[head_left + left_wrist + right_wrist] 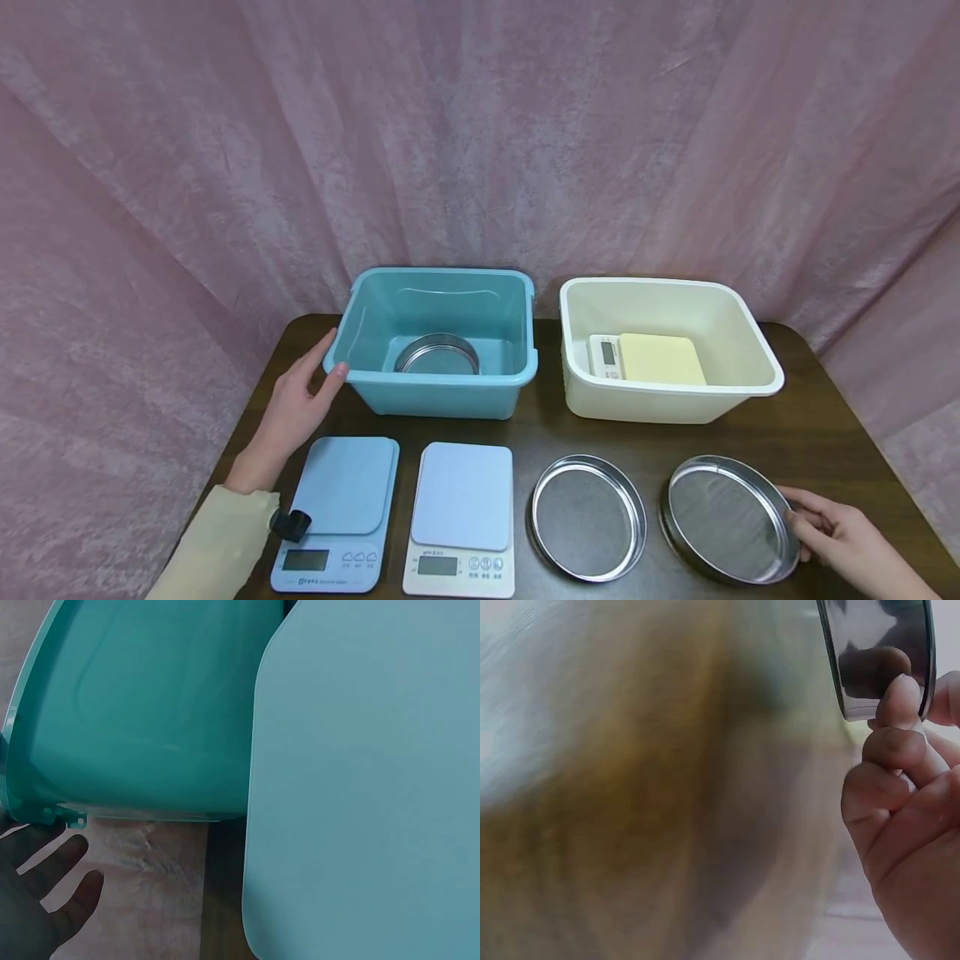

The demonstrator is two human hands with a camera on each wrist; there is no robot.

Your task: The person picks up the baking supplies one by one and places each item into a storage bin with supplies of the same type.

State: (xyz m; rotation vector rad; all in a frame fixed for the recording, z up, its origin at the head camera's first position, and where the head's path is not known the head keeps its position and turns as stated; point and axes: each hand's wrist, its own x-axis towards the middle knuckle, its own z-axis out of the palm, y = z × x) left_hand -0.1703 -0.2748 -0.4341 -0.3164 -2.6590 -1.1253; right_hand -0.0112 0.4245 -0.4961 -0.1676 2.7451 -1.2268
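Observation:
My left hand [294, 410] touches the left rim of a blue plastic basin [435, 402], thumb at the front corner. In the left wrist view its fingers [64, 862] are spread against the basin's edge. A round metal sieve [731, 521] is at the table's right side, its fine mesh facing up. My right hand [836, 533] pinches that sieve by its right rim, and it looks slightly tilted. In the right wrist view the fingers curl at the sieve's shiny wall [870, 656]. A second metal sieve [588, 518] lies just to its left.
Inside the blue basin sits another round sieve [437, 354]. A cream basin [675, 406] at the back right holds a yellow-topped kitchen scale [660, 358]. A blue scale [345, 487] and a white scale [461, 500] lie at the front left. Behind hangs a pink curtain [480, 150].

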